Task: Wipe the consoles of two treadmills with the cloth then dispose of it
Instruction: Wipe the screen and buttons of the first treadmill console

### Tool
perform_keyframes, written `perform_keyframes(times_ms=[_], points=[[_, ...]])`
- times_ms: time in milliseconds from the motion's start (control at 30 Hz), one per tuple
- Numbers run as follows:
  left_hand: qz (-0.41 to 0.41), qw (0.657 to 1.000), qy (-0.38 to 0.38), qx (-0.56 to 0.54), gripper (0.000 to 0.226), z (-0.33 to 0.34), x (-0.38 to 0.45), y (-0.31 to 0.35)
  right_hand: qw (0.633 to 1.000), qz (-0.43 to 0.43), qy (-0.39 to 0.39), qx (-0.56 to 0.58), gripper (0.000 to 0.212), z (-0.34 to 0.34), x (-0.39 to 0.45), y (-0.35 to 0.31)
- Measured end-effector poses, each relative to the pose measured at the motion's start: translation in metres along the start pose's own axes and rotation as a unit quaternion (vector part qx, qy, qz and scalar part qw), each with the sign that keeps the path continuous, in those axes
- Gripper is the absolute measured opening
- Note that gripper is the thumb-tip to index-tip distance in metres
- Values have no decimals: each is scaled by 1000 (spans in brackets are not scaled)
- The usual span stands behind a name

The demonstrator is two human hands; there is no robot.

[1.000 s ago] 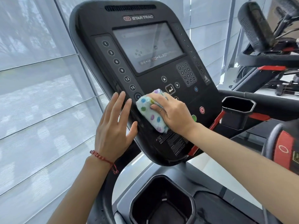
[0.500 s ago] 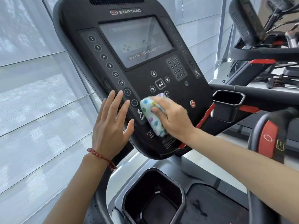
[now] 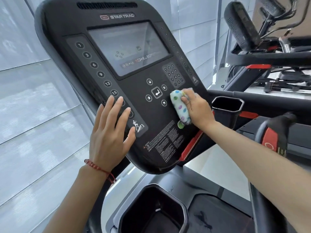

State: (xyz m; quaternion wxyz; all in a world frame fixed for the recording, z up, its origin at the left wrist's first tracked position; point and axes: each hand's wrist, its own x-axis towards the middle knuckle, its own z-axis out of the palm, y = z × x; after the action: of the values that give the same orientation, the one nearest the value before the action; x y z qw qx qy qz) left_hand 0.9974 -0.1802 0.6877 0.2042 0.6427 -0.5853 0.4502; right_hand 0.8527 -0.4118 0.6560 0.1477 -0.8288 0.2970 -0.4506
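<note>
Mid-wipe on the first console, w/ live buttons under both hands.

Biggest risk first: the console is powered, its screen showing readouts, and the left hand lies flat w/ straight fingers over the lower left button column, so leaning in could trigger an incline key. Next, the right hand, fingers curled round the bunched polka-dot cloth, presses it to the panel just right of the arrow keypad and just above the green button; a downward stroke could prob. start the belt. Smaller: a wad that tight cleans only a narrow strip, so screen and number pad may get missed. Second console sits well apart at back right, apparently not yet done. Smallest: cloth slipping into the cup holder nearby.
</note>
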Motion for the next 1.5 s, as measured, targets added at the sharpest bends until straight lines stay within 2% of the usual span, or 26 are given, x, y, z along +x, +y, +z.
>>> perform_keyframes(times_ms=[133, 300, 400, 567, 633, 700, 767, 833, 933, 1067, 1133, 1200, 1367, 1433, 1500], points=[[15, 1000, -1, 18, 38, 1, 5, -6, 988, 150, 1, 38, 34, -6, 20, 23], [34, 999, 5, 32, 39, 1, 10, -10, 969, 229, 47, 82, 31, 0, 29, 2], [37, 999, 8, 35, 40, 2, 15, -13, 981, 155, 59, 97, 27, 2, 34, -29], [45, 998, 4, 48, 40, 1, 25, -19, 981, -97, 57, 158, 32, 18, 26, -92], [50, 997, 5, 50, 40, 1, 25, -20, 977, -143, 41, 150, 37, 18, 33, -87], [53, 997, 11, 50, 39, 1, 25, -20, 977, -150, 46, 142, 43, 17, 49, -68], [53, 997, 16, 53, 38, 1, 25, -19, 982, -113, 70, 133, 45, 16, 73, -43], [51, 997, 18, 53, 37, 3, 24, -19, 990, -38, 89, 100, 41, 14, 99, -13], [46, 998, 20, 46, 36, 4, 24, -18, 994, 63, 77, 35, 38, 9, 129, 26], [39, 998, 29, 34, 34, 6, 24, -17, 993, 100, 55, 27, 37, 4, 139, 30], [29, 999, 34, 29, 33, 7, 24, -15, 996, 57, 47, 40, 34, 1, 131, 17], [23, 999, 37, 21, 32, 8, 25, -13, 997, -32, 39, 59, 35, 0, 112, -5], [20, 999, 39, 18, 31, 7, 24, -12, 970, -225, -13, 95, 44, 4, 36, -47], [21, 999, 36, 21, 31, 7, 24, -13, 960, -269, -13, 74, 42, 7, 23, -41], [22, 999, 34, 23, 31, 6, 23, -13, 962, -270, -14, 49, 42, 8, 31, -31]])
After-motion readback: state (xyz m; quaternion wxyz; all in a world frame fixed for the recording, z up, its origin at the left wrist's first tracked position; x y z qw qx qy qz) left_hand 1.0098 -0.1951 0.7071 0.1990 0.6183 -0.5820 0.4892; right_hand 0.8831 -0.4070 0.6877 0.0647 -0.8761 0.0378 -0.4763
